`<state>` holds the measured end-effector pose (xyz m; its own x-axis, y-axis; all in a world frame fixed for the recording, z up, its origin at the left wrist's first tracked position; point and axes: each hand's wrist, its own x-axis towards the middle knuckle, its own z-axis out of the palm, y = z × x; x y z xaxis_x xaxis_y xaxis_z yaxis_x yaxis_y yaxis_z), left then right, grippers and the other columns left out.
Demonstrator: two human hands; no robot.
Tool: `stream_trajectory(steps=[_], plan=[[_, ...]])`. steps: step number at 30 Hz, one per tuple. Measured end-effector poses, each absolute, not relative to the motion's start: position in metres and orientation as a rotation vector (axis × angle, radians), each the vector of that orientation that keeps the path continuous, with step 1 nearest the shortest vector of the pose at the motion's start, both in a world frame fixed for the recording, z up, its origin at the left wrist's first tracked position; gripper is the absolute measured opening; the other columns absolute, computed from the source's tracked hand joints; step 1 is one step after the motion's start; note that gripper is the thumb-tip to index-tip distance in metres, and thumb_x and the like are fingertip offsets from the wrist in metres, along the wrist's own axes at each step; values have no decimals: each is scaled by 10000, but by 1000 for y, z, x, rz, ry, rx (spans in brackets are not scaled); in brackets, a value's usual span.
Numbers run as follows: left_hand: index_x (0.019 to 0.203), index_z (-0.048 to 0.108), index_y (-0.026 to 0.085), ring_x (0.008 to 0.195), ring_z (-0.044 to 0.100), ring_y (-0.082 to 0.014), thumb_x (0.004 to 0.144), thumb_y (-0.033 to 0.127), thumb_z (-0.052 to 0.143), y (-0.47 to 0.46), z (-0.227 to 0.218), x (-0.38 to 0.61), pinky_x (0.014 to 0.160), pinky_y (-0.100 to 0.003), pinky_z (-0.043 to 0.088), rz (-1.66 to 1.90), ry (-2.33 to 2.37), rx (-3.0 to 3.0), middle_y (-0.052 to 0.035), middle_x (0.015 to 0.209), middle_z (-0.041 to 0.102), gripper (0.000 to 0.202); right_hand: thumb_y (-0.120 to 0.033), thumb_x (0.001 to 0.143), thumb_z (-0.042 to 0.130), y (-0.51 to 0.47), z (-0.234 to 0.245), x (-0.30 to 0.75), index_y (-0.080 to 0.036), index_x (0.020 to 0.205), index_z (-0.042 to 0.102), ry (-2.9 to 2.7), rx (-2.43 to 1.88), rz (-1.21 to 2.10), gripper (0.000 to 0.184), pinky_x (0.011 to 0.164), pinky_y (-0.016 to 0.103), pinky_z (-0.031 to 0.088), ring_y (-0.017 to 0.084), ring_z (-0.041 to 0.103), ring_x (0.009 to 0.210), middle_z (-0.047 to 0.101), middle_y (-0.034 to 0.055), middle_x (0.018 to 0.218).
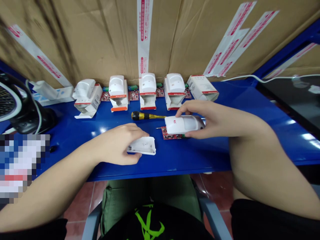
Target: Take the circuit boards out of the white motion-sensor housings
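My left hand [122, 143] is closed around the near end of a shallow white plastic back cover [143, 145], its hollow side facing up. My right hand [202, 120] grips a white motion detector's front cover [175, 125] between thumb and fingers. Under that cover, partly hidden, a red circuit board [172, 135] lies on the blue table. Behind both covers rests a screwdriver [142, 116] with a black and yellow handle; the front cover and right hand hide part of its shaft.
Several white detectors [117, 85] sit on opened small boxes [147, 101] along the back, with red circuit boards [133, 96] between them. A white box [203, 87] stands at their right. At left are a black fan [30, 110] and a power strip [60, 95]. Cardboard [100, 40] walls the back.
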<state>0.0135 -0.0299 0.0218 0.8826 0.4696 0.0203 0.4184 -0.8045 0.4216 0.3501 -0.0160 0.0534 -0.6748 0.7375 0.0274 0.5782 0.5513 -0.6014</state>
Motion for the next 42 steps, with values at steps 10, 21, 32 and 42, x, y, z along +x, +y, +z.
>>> stream_trajectory(steps=[10, 21, 32, 42], plan=[[1350, 704, 158, 1155, 748, -322, 833, 244, 704, -35, 36, 9, 1050, -458, 606, 179, 746, 2646, -131, 1258, 781, 524, -463, 814, 780, -16, 54, 350, -252, 1131, 711, -2510, -1121, 811, 387, 851, 450, 600, 310, 731, 993, 777, 92, 1147], [1368, 678, 191, 1195, 731, -309, 864, 241, 711, -31, 36, 6, 1092, -459, 580, 197, 694, 2639, -119, 1298, 775, 508, -499, 834, 745, -16, 55, 349, -283, 1114, 711, -2532, -1111, 810, 355, 818, 419, 580, 301, 723, 1000, 774, 60, 1108], [1455, 628, 205, 1232, 706, -314, 887, 224, 731, -28, 30, 7, 1093, -446, 565, 9, 743, 2617, -123, 1348, 711, 577, -519, 850, 750, -14, 50, 353, -234, 1158, 697, -2511, -1120, 785, 423, 829, 431, 587, 302, 718, 1010, 759, 104, 1163], [1442, 621, 212, 1291, 692, -317, 870, 256, 794, -24, 26, 4, 1123, -440, 547, 9, 734, 2598, -124, 1409, 710, 600, -454, 791, 794, 0, 35, 375, -264, 1062, 725, -2579, -1450, 601, 338, 746, 427, 576, 293, 711, 864, 772, 76, 1039]])
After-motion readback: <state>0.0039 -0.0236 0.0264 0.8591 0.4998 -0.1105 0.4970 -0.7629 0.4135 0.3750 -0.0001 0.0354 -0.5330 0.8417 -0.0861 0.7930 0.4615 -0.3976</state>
